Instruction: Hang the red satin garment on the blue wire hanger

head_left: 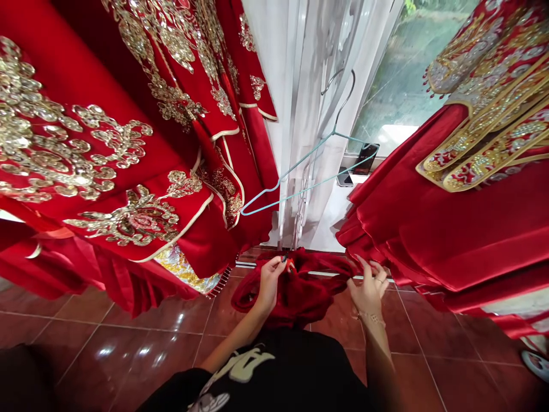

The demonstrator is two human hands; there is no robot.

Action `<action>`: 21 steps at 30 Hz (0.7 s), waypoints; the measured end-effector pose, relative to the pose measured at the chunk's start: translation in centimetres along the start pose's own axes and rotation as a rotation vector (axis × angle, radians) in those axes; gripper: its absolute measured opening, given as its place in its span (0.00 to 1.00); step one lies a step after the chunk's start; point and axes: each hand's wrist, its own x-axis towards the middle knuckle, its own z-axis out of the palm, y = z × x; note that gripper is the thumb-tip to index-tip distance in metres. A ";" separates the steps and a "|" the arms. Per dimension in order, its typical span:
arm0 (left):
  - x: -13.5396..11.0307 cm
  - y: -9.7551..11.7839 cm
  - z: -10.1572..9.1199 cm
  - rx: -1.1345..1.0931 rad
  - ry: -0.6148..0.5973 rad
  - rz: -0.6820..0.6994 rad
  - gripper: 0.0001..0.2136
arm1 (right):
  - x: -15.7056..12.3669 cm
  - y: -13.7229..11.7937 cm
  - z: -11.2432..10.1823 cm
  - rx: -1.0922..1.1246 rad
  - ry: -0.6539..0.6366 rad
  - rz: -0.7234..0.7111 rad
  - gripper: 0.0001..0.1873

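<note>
A bunched dark red garment (300, 289) hangs between my two hands above the tiled floor. My left hand (270, 280) pinches its upper left edge, fingers closed on the cloth. My right hand (369, 286), with a ring and a bracelet, grips the garment's right end with curled fingers. A pale blue wire hanger (300, 166) hangs just above and beyond the garment, in front of a white curtain (317, 86).
Red gowns with gold embroidery (107, 143) hang at the left. More red satin skirts and embroidered tops (463, 217) hang at the right. A phone (366, 158) leans on the white window sill. Glossy red-brown floor tiles (128, 343) lie below.
</note>
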 end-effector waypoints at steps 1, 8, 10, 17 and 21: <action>-0.3 -0.2 0.4 0.029 -0.009 0.001 0.14 | -0.6 -0.4 0.1 -0.021 -0.032 -0.070 0.21; -1.5 0.4 1.8 0.372 -0.068 0.092 0.13 | -5.4 -4.3 5.4 0.509 -0.515 -0.115 0.18; -1.8 0.9 1.7 0.463 -0.056 0.132 0.12 | -5.7 -4.2 6.5 0.588 -0.482 -0.055 0.20; -1.9 2.6 0.6 0.478 -0.029 0.179 0.13 | -4.4 -3.2 7.6 0.568 -0.456 0.069 0.23; -0.8 6.4 -2.9 0.366 0.021 0.154 0.14 | 0.0 -2.9 5.1 0.597 -0.451 0.148 0.31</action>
